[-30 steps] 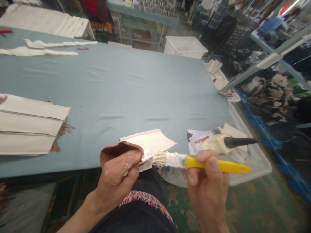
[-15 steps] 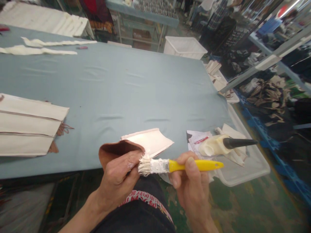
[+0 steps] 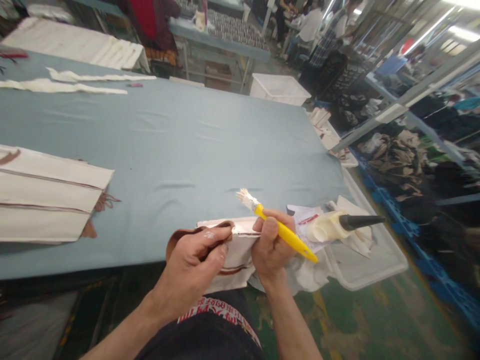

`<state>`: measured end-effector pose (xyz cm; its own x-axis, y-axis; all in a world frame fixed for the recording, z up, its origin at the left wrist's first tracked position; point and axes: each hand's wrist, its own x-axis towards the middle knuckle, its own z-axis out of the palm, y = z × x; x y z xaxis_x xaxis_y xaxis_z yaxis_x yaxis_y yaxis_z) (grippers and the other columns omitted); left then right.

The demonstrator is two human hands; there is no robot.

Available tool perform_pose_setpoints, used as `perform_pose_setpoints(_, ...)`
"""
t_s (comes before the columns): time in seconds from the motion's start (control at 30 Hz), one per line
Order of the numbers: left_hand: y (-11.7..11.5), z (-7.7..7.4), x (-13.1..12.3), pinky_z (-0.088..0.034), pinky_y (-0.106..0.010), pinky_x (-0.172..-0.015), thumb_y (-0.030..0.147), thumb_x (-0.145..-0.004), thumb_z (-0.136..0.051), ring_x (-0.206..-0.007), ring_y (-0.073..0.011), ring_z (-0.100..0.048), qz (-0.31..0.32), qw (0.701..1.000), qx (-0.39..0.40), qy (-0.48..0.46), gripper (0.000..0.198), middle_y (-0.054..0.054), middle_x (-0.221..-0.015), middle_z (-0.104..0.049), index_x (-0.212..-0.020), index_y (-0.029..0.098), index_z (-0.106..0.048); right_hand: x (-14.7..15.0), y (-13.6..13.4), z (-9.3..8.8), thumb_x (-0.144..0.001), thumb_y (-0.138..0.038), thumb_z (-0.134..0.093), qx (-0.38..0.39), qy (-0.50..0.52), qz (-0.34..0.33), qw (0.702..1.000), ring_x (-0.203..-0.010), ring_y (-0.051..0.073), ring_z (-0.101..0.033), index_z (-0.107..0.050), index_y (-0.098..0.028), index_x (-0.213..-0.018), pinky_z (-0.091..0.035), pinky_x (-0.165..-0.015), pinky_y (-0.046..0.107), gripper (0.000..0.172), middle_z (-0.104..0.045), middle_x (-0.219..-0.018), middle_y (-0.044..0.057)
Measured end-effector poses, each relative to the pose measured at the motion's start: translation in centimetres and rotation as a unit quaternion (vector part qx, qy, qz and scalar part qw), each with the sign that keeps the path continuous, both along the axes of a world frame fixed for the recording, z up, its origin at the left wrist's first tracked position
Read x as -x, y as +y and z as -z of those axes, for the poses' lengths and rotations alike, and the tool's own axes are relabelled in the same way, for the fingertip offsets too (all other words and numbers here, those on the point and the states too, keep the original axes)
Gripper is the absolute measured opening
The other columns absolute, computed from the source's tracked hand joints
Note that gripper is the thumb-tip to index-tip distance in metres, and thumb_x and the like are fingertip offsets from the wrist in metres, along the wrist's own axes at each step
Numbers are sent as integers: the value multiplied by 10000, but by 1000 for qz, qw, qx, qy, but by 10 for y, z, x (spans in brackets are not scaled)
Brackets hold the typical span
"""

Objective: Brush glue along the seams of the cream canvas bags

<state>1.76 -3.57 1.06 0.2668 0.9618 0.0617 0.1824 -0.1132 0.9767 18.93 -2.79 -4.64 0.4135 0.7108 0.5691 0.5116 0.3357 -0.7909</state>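
My left hand [image 3: 200, 255] is closed on a brown and cream leather piece [image 3: 240, 250] at the table's front edge, pinching its folded brown part between thumb and fingers. White paste shows along the piece's edge near my fingertips and on my fingers. A yellow-handled brush [image 3: 287, 234] is gripped in my right hand [image 3: 273, 245]; its bristles, caked white, point up and left, apart from the leather. The fingers of that same hand also reach the right end of the cream part. To the right lies a cream bottle [image 3: 325, 226] with a long black nozzle.
Cream panels with brown edges [image 3: 48, 200] lie stacked at left. Cream strips [image 3: 90, 89] and a folded cream sheet [image 3: 78, 42] are farther back. A clear plastic tray [image 3: 369, 277] sits at right, and a white bin [image 3: 279, 89] stands beyond the table.
The brush has lifted off the leather, and its bristles have turned up and away. My right hand has moved left to the piece, whose cream lower part now shows over the table edge.
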Motion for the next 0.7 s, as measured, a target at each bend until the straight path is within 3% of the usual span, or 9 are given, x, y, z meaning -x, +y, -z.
perform_pose_setpoints(0.1, -1, 0, 15, -653, -276, -880, 251, -970, -644, -983, -233, -820, 42, 997, 50, -47, 311, -106, -1107, -862, -1193, 168, -845, 2, 8, -24, -1089, -454, -551, -17, 7, 59, 998, -518, 133, -600, -677, -193, -1038, -478, -538, 251, 294, -622, -642, -44)
perform_pose_setpoints(0.27, -14, 13, 40, -635, -227, -739, 204, -961, -624, -822, -199, -813, 63, 998, 6, 17, 305, -55, -980, -872, -1168, 196, -848, -2, 16, -62, -1087, -513, -537, -19, 9, 94, 995, -518, 136, -579, -651, -206, -972, -484, -562, 270, 347, -588, -614, -55)
perform_pose_setpoints(0.37, -23, 16, 46, -624, -212, -759, 197, -980, -590, -819, -182, -813, 85, 995, -32, 37, 296, -52, -983, -871, -1137, 187, -841, 3, 15, -63, -1090, -518, -522, 0, -9, 94, 995, -516, 136, -584, -653, -193, -971, -480, -561, 271, 370, -591, -601, -56)
perform_pose_setpoints(0.5, -31, 12, 51, -602, -196, -820, 179, -1024, -523, -887, -160, -803, 135, 989, -63, 6, 305, -61, -1039, -856, -1161, 181, -795, 16, 14, -49, -1089, -497, -510, 36, -34, 87, 995, -553, 137, -620, -673, -173, -966, -497, -591, 272, 383, -637, -627, -34)
perform_pose_setpoints(0.6, -38, 14, 59, -568, -176, -741, 156, -1028, -499, -778, -133, -761, 152, 985, -75, 14, 267, -33, -909, -820, -1047, 181, -764, 23, 5, -48, -1071, -486, -526, 12, -4, 103, 995, -611, 147, -665, -670, -181, -985, -544, -649, 286, 348, -675, -663, -24)
perform_pose_setpoints(0.7, -46, 21, 70, -530, -182, -638, 138, -1012, -492, -640, -122, -684, 153, 982, -99, 41, 255, 3, -750, -738, -879, 196, -702, 31, -22, -61, -1049, -489, -572, -20, 56, 111, 992, -543, 134, -632, -666, -195, -956, -527, -587, 261, 323, -643, -615, -46)
